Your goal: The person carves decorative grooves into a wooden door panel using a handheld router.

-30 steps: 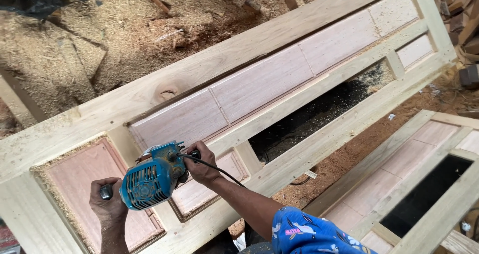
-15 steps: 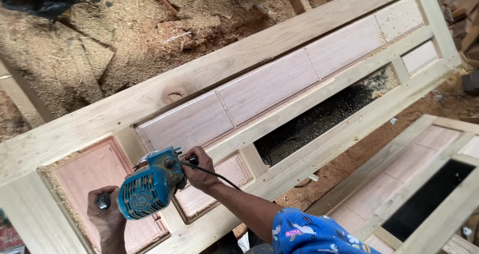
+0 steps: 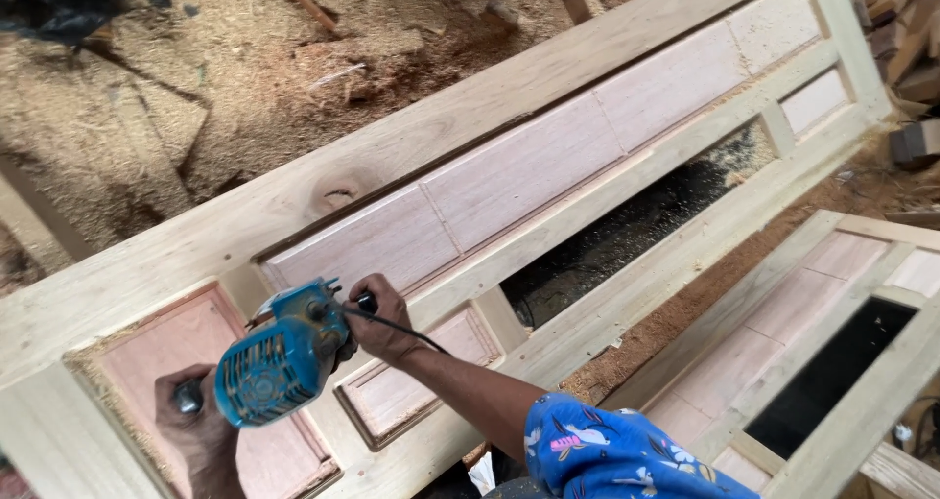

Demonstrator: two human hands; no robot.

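Item: blue handheld power tool (image 3: 279, 357), ribbed motor housing, set on a pale wooden door (image 3: 548, 181) at about 7 o'clock in the view, over the rail between two reddish inset panels. Left hand (image 3: 201, 430): closed around a dark side handle (image 3: 188, 397) at the tool's 8 o'clock end, knuckles up, over the larger reddish panel (image 3: 171, 357). Right hand (image 3: 380, 318): closed on the grip at the tool's 2 o'clock end; forearm runs off toward 5 o'clock into a blue patterned sleeve (image 3: 627, 455). Black cord (image 3: 416, 337): leaves the tool by the right hand and trails along the forearm. Door: long, lying flat, running from 8 o'clock to 1 o'clock; light frame, knot in the upper stile near 10 o'clock of the tool, row of pinkish panels along the middle, smaller reddish panel (image 3: 411, 377) just beside the tool at its 4 o'clock. One opening (image 3: 636, 230) in the door is unfilled, dark ground with shavings showing through, well apart from the tool toward 2 o'clock. Second door (image 3: 832, 362): similar make, at 4 o'clock, with a dark open section. Floor (image 3: 196, 97): heaped sawdust and shavings from 10 to 12 o'clock; timber offcuts (image 3: 911, 48) stacked at 2 o'clock.
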